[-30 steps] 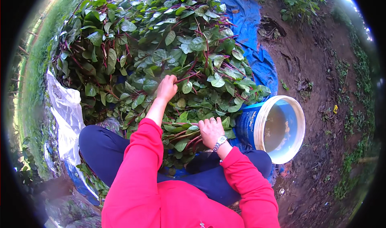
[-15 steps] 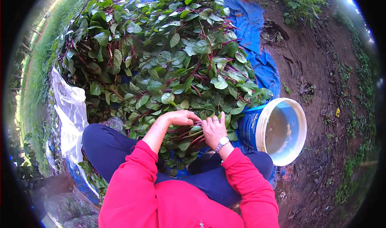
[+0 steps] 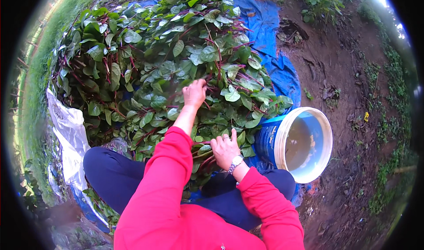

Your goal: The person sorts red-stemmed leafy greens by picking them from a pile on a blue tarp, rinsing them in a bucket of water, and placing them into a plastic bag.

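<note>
A broad heap of Malabar spinach, with oval green leaves and purple stems, lies in front of me. My left hand reaches into its middle, fingers curled at a purple stem; leaves partly hide the fingertips. Closer to my lap, my right hand is closed around a bunch of Malabar spinach stems, their purple ends pointing left and toward me. That hand has a ring and a wristwatch.
A blue tarp lies under the heap. At my right knee a blue bucket with a white rim tips on its side. White plastic sheeting lies at the left. Bare soil stretches to the right, grass to the left.
My left hand has left its place beside the right hand and moved forward into the heap. The right hand keeps the bunch, slightly lower and further left in view.
</note>
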{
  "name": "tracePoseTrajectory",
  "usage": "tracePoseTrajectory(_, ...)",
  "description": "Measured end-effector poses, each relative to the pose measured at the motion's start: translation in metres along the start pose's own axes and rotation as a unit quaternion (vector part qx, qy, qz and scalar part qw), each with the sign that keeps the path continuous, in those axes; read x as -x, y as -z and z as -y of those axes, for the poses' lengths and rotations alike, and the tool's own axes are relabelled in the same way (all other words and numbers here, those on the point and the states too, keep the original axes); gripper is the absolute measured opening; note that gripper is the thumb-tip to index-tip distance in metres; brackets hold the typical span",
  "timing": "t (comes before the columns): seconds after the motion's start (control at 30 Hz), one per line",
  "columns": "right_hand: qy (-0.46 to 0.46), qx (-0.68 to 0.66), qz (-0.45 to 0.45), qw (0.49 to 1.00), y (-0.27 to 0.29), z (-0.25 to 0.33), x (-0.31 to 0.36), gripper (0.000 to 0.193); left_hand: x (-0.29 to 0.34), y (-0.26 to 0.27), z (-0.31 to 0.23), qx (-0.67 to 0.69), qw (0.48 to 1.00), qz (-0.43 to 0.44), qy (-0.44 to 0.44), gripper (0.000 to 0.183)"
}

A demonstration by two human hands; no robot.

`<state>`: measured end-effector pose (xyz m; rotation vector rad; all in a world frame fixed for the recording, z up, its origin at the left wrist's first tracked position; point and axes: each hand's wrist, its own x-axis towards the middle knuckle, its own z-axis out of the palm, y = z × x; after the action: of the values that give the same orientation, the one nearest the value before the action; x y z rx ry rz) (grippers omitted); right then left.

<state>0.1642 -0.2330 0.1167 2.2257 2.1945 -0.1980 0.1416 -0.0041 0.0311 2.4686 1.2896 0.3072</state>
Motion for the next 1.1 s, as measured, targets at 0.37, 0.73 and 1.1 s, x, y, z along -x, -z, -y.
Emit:
tracePoseTrajectory(0.37, 0.006, 0.01, -0.087, 0.996, 0.006, 0.001, 0.002, 0.014, 0.119, 0.089, 0.003, 0.261, 0.888, 0.359, -0.12, 0.025)
tracePoseTrajectory(0.73, 0.048, 0.01, -0.112, 0.993, -0.001, 0.011, 0.007, 0.016, 0.114, 0.079, 0.017, 0.3, 0.801, 0.517, -0.024, 0.035)
tracePoseTrajectory(1.1, 0.045, -0.032, 0.033, 0.998, 0.003, 0.002, 0.003, 0.022, 0.067, 0.023, 0.072, 0.033, 0.998, 0.059, -0.007, 0.021)
